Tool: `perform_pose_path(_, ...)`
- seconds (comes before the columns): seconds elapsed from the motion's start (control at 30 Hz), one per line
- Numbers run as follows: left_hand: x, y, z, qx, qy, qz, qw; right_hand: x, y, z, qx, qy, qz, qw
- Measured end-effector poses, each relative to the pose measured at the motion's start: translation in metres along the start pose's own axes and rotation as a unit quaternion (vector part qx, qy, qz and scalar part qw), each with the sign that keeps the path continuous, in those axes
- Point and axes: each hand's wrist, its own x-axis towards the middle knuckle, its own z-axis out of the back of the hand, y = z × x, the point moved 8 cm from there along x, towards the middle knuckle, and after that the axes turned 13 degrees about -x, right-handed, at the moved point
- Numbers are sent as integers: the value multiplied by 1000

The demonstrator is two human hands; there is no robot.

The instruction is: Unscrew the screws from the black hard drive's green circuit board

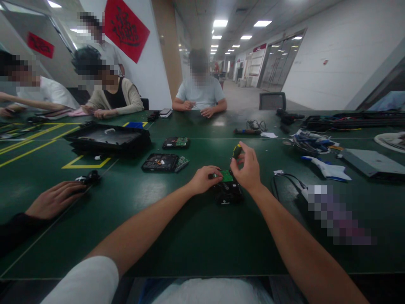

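Well, my right hand [249, 169] pinches a screwdriver [237, 150] near the green board [227, 175].
My left hand [204, 180] is at the board's edge, but I can't tell if its fingers pinch it. The black box [228, 194] sits on the table [190, 240], on my side of the board. If my grip is loose, the screwdriver could slip and scratch the board.

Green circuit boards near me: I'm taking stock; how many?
3: first board between left hand and right hand, second board on a black rectangular device, third board beside a nearer device. Others may be hidden.
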Motion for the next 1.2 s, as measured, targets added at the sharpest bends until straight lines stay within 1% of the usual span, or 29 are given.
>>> perform_pose_path(0.13, 0, -1, 0, 6, 3, 4, 1000, 0, -2, 1, -19, 1, -15, 1000)
perform_pose_path(0.33, 0, -1, 0, 6, -1, 5, 1000, 0, -1, -2, 4, 18, -3, 1000)
perform_pose_path(0.53, 0, -4, 1, 4, 4, 3, 1000, 0, -4, 0, -14, 5, -22, 1000)
perform_pose_path(0.73, 0, -3, 0, 7, 1, 7, 1000, -1, -4, -2, 4, 4, -4, 1000)
perform_pose_path(0.87, 0, -3, 0, 4, 0, 9, 1000, -1, -6, -2, -6, -2, -13, 1000)
perform_pose_path(0.97, 0, -3, 0, 6, 1, 11, 1000, -1, -6, -2, -1, 4, -18, 1000)
perform_pose_path(1.07, 0, -4, 0, 4, 1, 9, 1000, -1, -4, -3, 8, 14, -8, 1000)
perform_pose_path(1.2, 0, -4, 1, 2, 1, 5, 1000, 0, -5, -2, -5, 11, -17, 1000)
